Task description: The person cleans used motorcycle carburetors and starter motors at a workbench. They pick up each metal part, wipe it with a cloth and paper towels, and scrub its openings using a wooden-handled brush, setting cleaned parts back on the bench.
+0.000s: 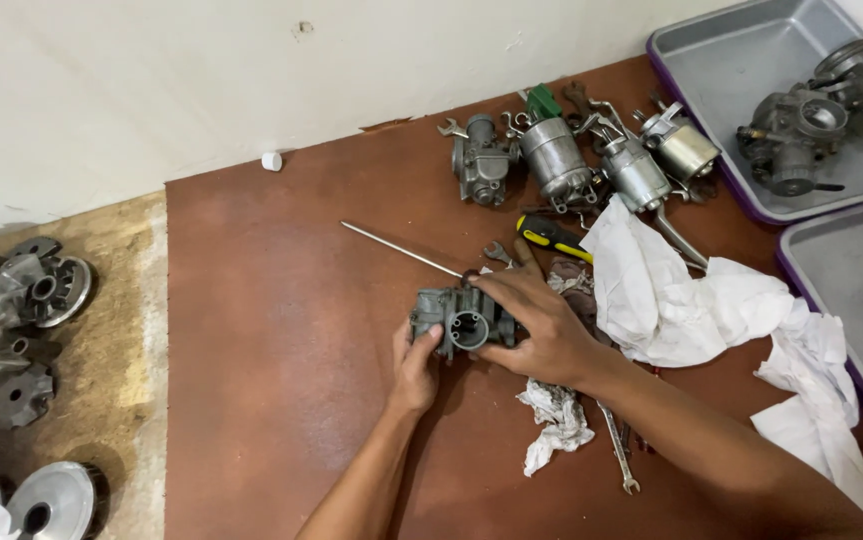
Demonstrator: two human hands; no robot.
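Both forearms are seen at lower centre. At mid-frame, on the brown desk (281,400), a grey carburetor (459,320) is gripped by the left hand (416,365) and right hand (541,325). White rags (681,300) lie to the right, a screwdriver (551,236) just above.

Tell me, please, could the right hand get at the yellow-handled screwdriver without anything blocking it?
Probably yes. The right hand grips the carburetor, and the screwdriver lies just beyond its fingers on the brown mat, uncovered; only a small wrench lies between.
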